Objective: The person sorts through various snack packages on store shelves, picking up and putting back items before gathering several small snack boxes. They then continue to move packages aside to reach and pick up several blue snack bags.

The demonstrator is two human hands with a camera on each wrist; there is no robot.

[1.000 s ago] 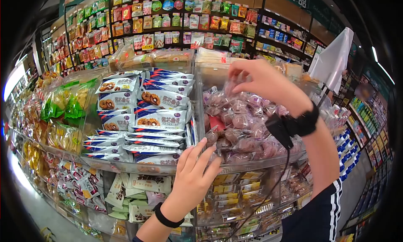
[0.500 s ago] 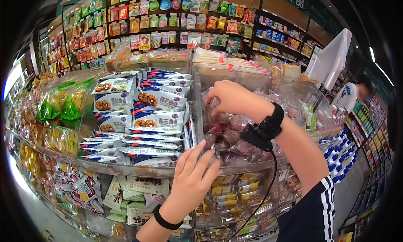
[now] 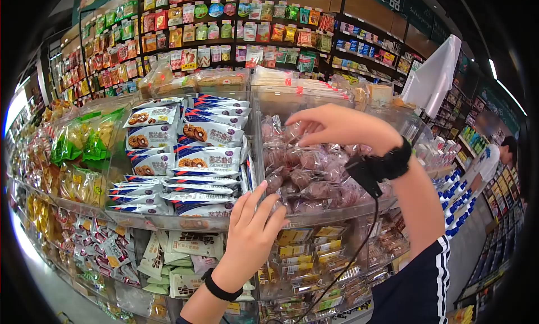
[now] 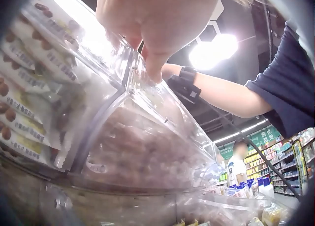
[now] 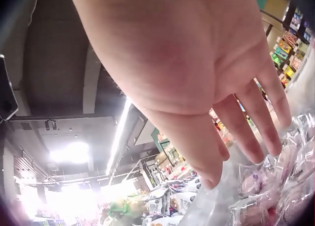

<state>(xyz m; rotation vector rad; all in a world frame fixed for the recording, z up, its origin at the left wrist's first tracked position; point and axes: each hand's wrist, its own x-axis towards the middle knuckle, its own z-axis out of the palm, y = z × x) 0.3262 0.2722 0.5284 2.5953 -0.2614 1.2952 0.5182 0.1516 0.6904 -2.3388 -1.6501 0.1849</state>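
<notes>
In the head view, my right hand (image 3: 353, 124) is over a clear bin of wrapped purple-brown snacks (image 3: 314, 175). Its fingers stretch loosely to the left, thumb apart from them. The right wrist view shows the palm with nothing in it, and fingertips (image 5: 256, 154) close above the crinkly wrappers (image 5: 256, 181). My left hand (image 3: 250, 231) is at the bin's front edge, its straight fingers spread near the divider. To its left stand rows of white-and-blue cookie packets (image 3: 205, 158). From the left wrist view, that hand (image 4: 157, 24) is seen at the clear bin's upper corner (image 4: 130, 83).
Below are lower bins with pale green packets (image 3: 193, 245) and yellow-labelled packs (image 3: 297, 251). Flat packaged breads (image 3: 297, 85) lie behind the snack bin. A white panel (image 3: 432, 77) rises at back right. A cable (image 3: 362, 240) hangs from my right wrist. Another person (image 3: 485, 161) stands far right.
My right hand first went down and left to the snacks with curled fingers, then drew back right and its fingers straightened. The left hand keeps its place. Another person has come into view at right.
</notes>
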